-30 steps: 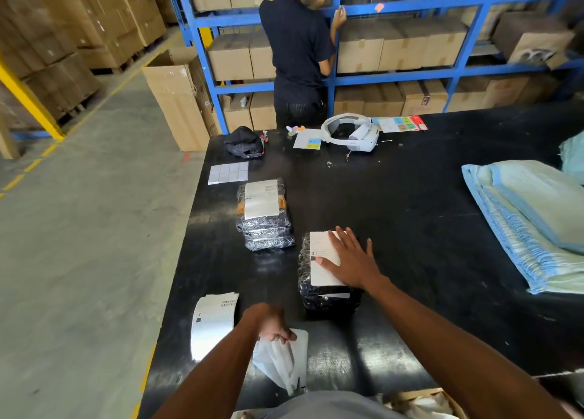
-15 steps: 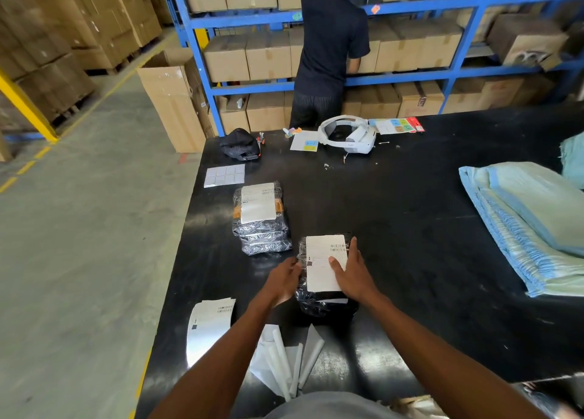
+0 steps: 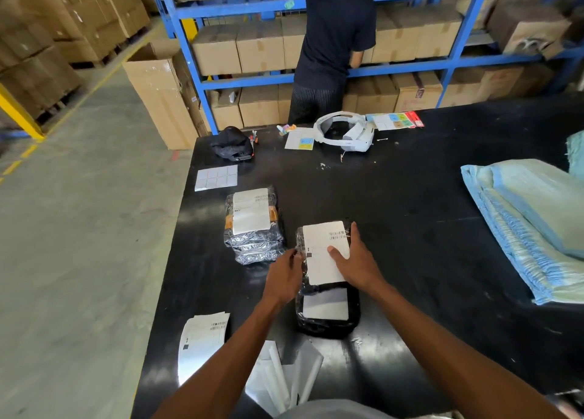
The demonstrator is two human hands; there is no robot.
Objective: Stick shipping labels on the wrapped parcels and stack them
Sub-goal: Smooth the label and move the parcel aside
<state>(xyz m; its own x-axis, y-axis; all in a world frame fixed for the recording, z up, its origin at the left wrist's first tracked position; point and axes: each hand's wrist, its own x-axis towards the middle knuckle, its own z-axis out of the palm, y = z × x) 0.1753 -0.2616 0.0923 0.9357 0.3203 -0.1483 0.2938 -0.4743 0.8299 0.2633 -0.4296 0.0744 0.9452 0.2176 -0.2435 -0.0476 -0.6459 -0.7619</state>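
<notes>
A black wrapped parcel with a white shipping label is held between both my hands just above the black table. My left hand grips its left edge. My right hand grips its right side, thumb on the label. Directly under it lies a second black parcel with its own white label, partly hidden by the held one. To the left stands a stack of labelled shiny parcels. Loose label sheets lie near the front left edge.
Peeled backing papers lie at the front edge. A grid sticker sheet, a black pouch and a white headset sit farther back. Folded blue bags fill the right side. A person stands at the blue shelves.
My left hand left the backing papers and came up to the parcel's left edge. Both hands now grip the labelled parcel, which has shifted away, uncovering the second parcel beneath.
</notes>
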